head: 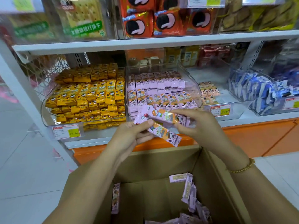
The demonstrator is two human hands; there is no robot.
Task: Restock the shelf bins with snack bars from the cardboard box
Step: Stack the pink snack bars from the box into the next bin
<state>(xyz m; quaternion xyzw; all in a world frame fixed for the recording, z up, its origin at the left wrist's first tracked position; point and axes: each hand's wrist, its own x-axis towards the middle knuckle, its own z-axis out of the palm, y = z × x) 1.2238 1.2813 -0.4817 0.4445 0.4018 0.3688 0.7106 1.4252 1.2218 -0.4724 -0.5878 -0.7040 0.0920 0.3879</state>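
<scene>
We see pink snack bars (pixel 163 133) held above the open cardboard box (pixel 215 183). More lie inside it. The clear middle bin (pixel 193 88) holds pink rows.

The price tag (pixel 66 131) under the bin of yellow bars (pixel 87 97) reads 15.80. Another price tag (pixel 220 111), right of the pink bars (pixel 160 91), seems to read 37.80. Package lettering is too blurred to read.

Top shelf: green-label cracker packs (pixel 80 18), orange sandwich-cookie packs (pixel 163 21). Lower level: yellow bars (pixel 87 96) stacked left, blue-white packets (pixel 258 89) in the right-hand bin. Price tags: 15.80 (pixel 67 131) on the left, another (pixel 220 110) mid-right. Orange base panel (pixel 258 136), white tile floor (pixel 24 167).
</scene>
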